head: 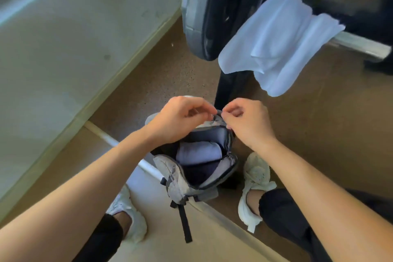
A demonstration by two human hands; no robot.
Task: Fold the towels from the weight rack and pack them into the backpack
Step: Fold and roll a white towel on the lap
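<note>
Hands (180, 120) (247, 124) on far rim of backpack (176, 178)

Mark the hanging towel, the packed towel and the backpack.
hanging towel (276, 38), head view, middle of the cloth.
packed towel (197, 152), head view, its top fold.
backpack (176, 178), head view, near grey flap.

A: Where's the backpack (176, 178) rel. to you?
B: On the floor (159, 74) btwn your shoes: left shoe (127, 217) nearer you, right shoe (255, 178) just beside it. Folded towel (198, 152) sits inside.
A: Hands?
B: Both pinch its far rim, your left hand (180, 119) left of your right hand (247, 123), nearly touching.
A: Behind?
B: Rack post (228, 89) just behind. Weight plate (204, 13) further back, 2nd towel (276, 42) draped on the bar (361, 45) right of it.
</note>
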